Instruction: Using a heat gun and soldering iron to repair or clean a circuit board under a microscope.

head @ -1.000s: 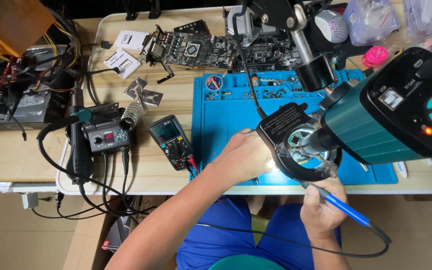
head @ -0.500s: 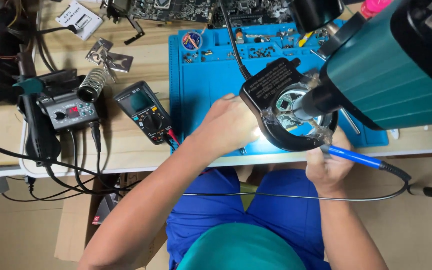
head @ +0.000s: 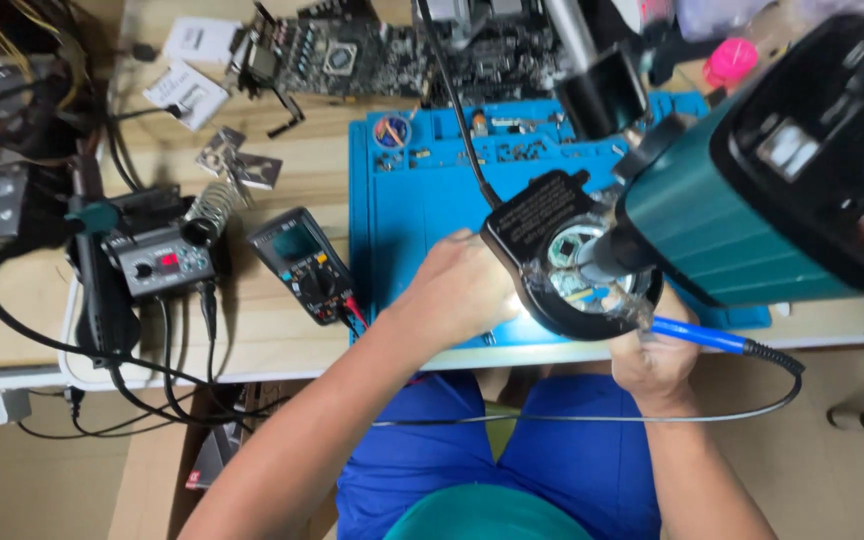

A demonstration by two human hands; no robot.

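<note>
Wooden bench is filling the upper view, with a blue mat (head: 422, 230) lying across its middle and brown floor showing below. Compared with half a second back, the camera is sitting further left and lower, so the mat and circuit board (head: 402, 50) at 12 o'clock are showing more fully, while both hands are keeping their places. The left hand (head: 457, 290) is resting on the mat at the 9 o'clock side of the black ring lamp (head: 537, 230), fingers curled together against its rim; what they press is hidden. The right hand (head: 657, 355) is sitting at 5 o'clock of the lamp, fingers clamped on a blue iron (head: 697, 335) whose tip is going under the ring, its cord trailing to 3 o'clock. A teal scope head (head: 752, 210) is looming over the lamp. White paper slips (head: 187, 90) with dark print are lying at 11 o'clock, two small silvery packets (head: 237, 162) just below them. A black meter (head: 307, 262) and a grey station (head: 157, 265) with a red display are sitting at 9 o'clock. A pink round lid (head: 730, 58) is sitting at 1 o'clock.
</note>
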